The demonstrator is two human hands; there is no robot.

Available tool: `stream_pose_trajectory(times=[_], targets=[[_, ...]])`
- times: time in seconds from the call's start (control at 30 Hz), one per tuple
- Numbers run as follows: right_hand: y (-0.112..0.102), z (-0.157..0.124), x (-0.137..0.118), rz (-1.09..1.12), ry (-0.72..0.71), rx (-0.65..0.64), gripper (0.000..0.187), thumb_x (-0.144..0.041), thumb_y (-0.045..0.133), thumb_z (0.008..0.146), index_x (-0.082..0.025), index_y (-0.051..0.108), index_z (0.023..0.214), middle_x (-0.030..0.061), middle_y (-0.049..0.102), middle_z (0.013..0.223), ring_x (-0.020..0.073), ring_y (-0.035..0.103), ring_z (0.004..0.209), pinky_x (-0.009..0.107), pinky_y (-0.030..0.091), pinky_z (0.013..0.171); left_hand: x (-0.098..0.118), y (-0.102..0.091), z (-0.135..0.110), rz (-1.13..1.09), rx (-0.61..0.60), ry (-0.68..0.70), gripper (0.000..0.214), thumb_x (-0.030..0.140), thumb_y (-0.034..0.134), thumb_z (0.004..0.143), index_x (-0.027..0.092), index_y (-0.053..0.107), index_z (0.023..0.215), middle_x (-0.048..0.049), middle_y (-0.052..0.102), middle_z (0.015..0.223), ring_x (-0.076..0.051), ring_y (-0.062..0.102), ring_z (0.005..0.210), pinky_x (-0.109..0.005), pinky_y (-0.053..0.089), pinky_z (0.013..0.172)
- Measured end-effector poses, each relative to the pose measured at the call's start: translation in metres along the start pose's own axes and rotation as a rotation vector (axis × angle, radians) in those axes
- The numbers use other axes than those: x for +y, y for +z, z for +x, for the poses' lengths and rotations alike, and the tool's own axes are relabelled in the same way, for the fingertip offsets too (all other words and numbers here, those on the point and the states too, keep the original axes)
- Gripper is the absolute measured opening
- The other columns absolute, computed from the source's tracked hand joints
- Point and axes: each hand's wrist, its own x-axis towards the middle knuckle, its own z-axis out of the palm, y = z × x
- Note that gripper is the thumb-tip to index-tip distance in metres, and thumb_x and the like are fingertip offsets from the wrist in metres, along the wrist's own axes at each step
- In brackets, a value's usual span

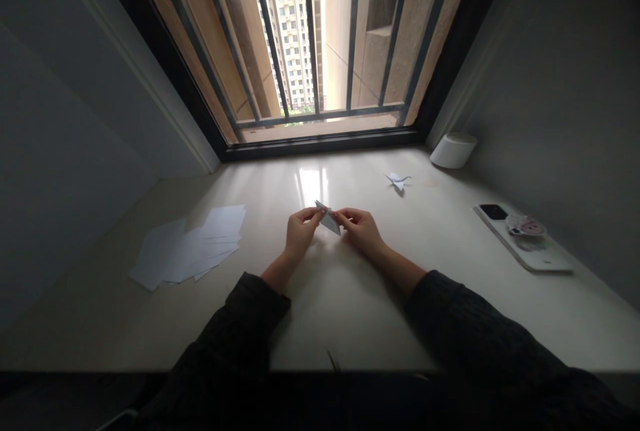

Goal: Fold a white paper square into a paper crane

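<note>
A small folded piece of white paper (329, 218) is held just above the pale tabletop (320, 298), between both hands. My left hand (301, 231) pinches its left end with fingers closed. My right hand (361, 228) pinches its right side, fingers closed too. Both forearms wear dark sleeves. A finished folded paper crane (398, 180) sits on the table farther back, to the right of my hands.
A loose spread of white paper sheets (193, 244) lies at the left. A phone with a round grip (523, 236) lies at the right, and a white roll (453, 150) stands in the far right corner. A barred window (315, 51) rises behind the table.
</note>
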Motion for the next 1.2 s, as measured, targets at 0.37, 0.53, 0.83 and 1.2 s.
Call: stream_pose_trajectory(times=[0.37,0.53,0.83,1.2], targets=[[0.0011,-0.004,-0.0056,0.011,0.027,0.021,0.039,-0.056,0.064,0.072,-0.017,0.07,0.069,0.0036,0.067,0.066,0.014,0.056,0.055,0.025,0.042,0.051,0.0019,0.0015,-0.0011,0.006,-0.025,0.014,0.032,0.047,0.069,0.07,0.017,0.075,0.08,-0.0043,0.07,0.074,-0.017,0.061,0.071,-0.027,0.045,0.064],[0.0021,-0.005,-0.0074,0.074,0.101,-0.061,0.043,-0.058,0.063,0.072,-0.016,0.072,0.074,0.001,0.062,0.057,0.0103,0.047,0.044,0.023,0.034,0.041,0.0025,0.0015,-0.0015,-0.016,-0.047,0.015,0.029,0.045,0.068,0.071,0.017,0.074,0.08,-0.0049,0.071,0.08,-0.018,0.061,0.077,-0.027,0.045,0.068],[0.0017,-0.005,-0.0023,0.029,0.122,-0.105,0.044,-0.059,0.068,0.065,-0.016,0.068,0.06,-0.0025,0.05,0.041,0.0083,0.04,0.038,0.022,0.025,0.038,0.003,0.0004,-0.0008,-0.038,-0.096,-0.027,0.032,0.045,0.067,0.072,0.017,0.075,0.084,-0.0063,0.072,0.083,-0.018,0.062,0.077,-0.027,0.045,0.066],[0.004,-0.0071,-0.0022,0.019,0.13,-0.122,0.042,-0.057,0.07,0.064,-0.016,0.066,0.058,-0.0027,0.049,0.043,0.0076,0.038,0.038,0.022,0.024,0.038,0.0066,-0.0018,0.0002,-0.099,0.036,-0.12,0.037,0.05,0.067,0.07,0.018,0.075,0.086,-0.0073,0.072,0.083,-0.017,0.06,0.075,-0.026,0.044,0.062]])
